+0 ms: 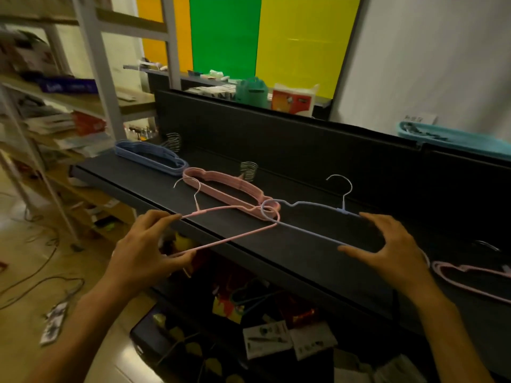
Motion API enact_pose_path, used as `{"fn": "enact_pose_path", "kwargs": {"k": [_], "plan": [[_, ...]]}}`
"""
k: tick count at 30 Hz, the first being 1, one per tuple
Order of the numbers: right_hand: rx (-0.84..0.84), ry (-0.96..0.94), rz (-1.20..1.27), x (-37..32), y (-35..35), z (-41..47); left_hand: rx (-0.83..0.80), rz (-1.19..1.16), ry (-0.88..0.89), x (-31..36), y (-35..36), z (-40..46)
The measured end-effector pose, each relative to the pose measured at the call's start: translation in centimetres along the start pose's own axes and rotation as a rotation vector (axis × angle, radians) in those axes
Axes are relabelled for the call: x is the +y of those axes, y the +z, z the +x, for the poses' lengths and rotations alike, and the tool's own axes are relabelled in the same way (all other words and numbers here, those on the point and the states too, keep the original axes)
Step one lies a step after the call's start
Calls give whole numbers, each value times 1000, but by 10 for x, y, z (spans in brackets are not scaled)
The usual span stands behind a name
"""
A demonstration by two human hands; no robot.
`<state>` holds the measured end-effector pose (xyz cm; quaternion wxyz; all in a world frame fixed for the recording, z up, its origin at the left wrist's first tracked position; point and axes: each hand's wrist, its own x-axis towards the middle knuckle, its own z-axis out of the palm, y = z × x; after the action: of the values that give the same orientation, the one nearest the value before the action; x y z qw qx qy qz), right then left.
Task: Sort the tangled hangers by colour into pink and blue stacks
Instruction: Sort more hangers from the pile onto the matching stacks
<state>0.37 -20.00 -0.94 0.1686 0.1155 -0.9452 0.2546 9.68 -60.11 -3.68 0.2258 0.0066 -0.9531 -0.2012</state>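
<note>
Pink hanger (pixel 221 241) overhangs shelf edge (pixel 249 244), left hand (pixel 146 250) pinching.

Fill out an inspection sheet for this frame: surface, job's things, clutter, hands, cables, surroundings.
Surface: black shelf, dim light.
Job's things: blue stack far left; pink stack beside it; pink hanger and blue hanger interlocked at their ends; more pink hangers at right.
Clutter: teal tray on the back ledge; boxes and packets below the shelf.
Hands: left hand pinches the pink hanger; right hand spans the blue hanger.
Cables: wires on floor, left.
Surroundings: shelving left; orange, green, yellow panels behind.
</note>
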Motion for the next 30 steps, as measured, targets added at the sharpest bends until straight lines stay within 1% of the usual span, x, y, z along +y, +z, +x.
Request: {"fn": "enact_pose_path", "kwargs": {"k": [4,8,14,18,22,30], "plan": [[18,9,5,-28,33,30,-24,5,14,-38,-3,28],[48,31,-8,-50,67,59,-48,-11,66,-76,2,68],[104,112,-29,-66,98,98,-170,-56,136,-117,17,146],[132,167,-55,-74,107,113,-219,-93,182,-129,28,188],[170,238,-68,-79,107,118,-245,-129,301,-131,39,220],[264,410,-81,-93,111,104,-449,-218,513,-127,60,272]]}}
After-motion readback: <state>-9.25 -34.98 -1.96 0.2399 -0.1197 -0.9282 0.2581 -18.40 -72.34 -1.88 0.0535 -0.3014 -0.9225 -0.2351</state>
